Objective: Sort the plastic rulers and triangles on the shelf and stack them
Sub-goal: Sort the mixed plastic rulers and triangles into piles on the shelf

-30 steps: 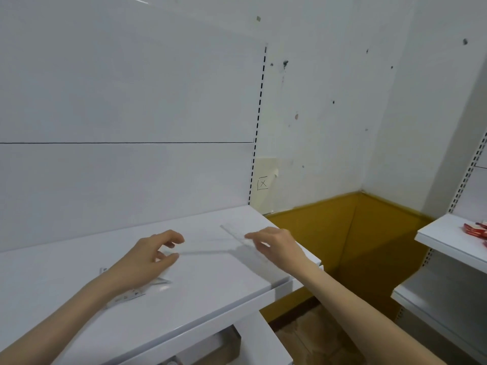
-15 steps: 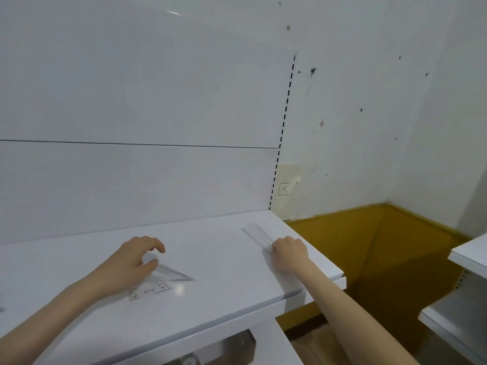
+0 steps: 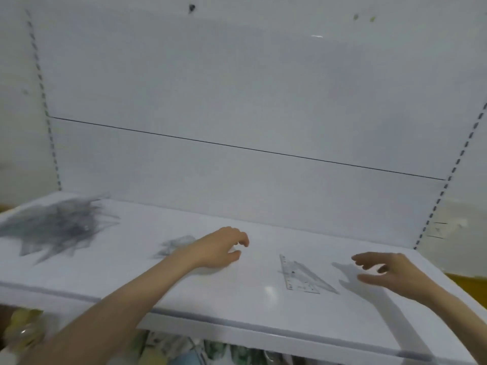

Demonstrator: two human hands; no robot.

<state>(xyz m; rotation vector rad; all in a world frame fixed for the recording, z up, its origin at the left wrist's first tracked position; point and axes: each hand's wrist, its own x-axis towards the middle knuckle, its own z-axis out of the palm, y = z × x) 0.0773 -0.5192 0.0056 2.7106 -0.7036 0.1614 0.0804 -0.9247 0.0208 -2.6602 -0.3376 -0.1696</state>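
Note:
A clear plastic triangle [image 3: 303, 279] lies flat on the white shelf [image 3: 237, 312], between my two hands. My left hand [image 3: 221, 248] hovers over the shelf's middle, fingers loosely curled, holding nothing. My right hand [image 3: 387, 272] hangs above the shelf to the right of the triangle, fingers spread, and casts a shadow on the surface. A large blurred heap of clear rulers and triangles [image 3: 58, 227] sits at the far left. A smaller blurred cluster of clear pieces [image 3: 176, 246] lies just behind my left wrist.
The white back panel [image 3: 250, 101] rises behind the shelf, with slotted uprights at both sides. Colourful packaged goods [image 3: 184, 349] show below the shelf's front edge. A yellow wall strip [image 3: 466, 281] is at the far right.
The view has swung left, and the heap has come into sight. My right hand has let go of the ruler and lifted. My left hand has left the triangle and moved left of it.

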